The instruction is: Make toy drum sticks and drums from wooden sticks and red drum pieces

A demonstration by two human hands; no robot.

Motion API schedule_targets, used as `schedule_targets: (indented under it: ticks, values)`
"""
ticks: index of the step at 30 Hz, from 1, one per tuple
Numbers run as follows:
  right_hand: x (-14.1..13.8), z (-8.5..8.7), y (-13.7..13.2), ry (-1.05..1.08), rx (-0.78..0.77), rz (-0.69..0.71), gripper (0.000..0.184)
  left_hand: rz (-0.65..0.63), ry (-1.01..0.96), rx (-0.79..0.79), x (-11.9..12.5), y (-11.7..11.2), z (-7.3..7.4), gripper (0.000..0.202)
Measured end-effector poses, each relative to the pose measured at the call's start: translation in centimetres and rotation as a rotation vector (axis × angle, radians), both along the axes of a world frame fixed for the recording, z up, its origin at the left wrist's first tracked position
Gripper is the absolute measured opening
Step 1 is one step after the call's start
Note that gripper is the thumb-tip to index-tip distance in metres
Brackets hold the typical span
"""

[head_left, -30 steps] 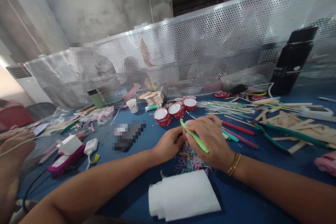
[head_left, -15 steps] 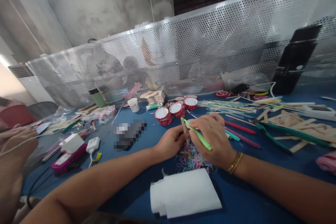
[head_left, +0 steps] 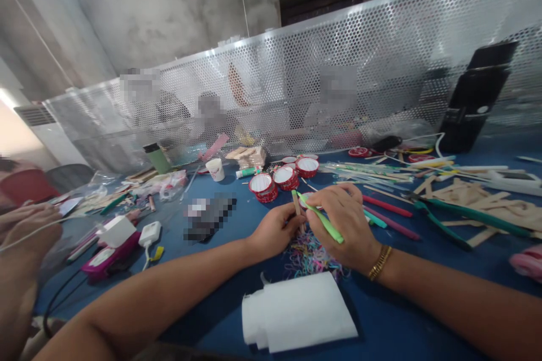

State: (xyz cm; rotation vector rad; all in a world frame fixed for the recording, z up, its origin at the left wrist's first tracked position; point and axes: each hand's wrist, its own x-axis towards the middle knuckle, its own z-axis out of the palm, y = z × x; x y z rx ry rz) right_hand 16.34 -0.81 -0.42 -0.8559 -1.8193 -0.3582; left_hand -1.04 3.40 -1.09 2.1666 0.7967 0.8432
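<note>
My left hand is closed around the lower end of a plain wooden stick, which stands nearly upright. My right hand is closed on a light green stick that slants across its fingers, its upper tip touching or very near the wooden stick. Both hands hover over a small heap of thin coloured rubber bands on the blue table. A gold bracelet sits on my right wrist.
A folded white tissue pack lies near the front edge. Three red-rimmed tape rolls, coloured sticks, green-handled pliers and wooden sticks lie behind and right. Another person's hands are at the left. A perforated metal screen borders the back.
My right hand has tilted the green stick up so its tip meets the wooden stick, which my left hand has stood more upright. The view shifted slightly.
</note>
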Motion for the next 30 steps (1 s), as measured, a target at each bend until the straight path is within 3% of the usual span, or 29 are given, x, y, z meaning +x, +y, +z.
schedule_targets:
  ticks: [11,22,26,30]
  values:
    - [0.2,-0.2,0.3,0.018,-0.007,-0.035,0.005,-0.001,-0.028,-0.032,0.1,0.0,0.0,0.020]
    - [3.0,2.8,2.6,0.037,-0.011,-0.177,0.013,0.032,-0.084,-0.230,0.0,0.3,-0.4,0.033]
    - [3.8,1.7,3.2,0.080,-0.147,-0.180,0.026,0.036,-0.075,-0.225,0.0,0.5,-0.4,0.034]
    - [4.9,0.1,3.3,0.118,-0.310,-0.122,0.022,0.049,-0.047,-0.188,0.0,0.5,-0.2,0.034]
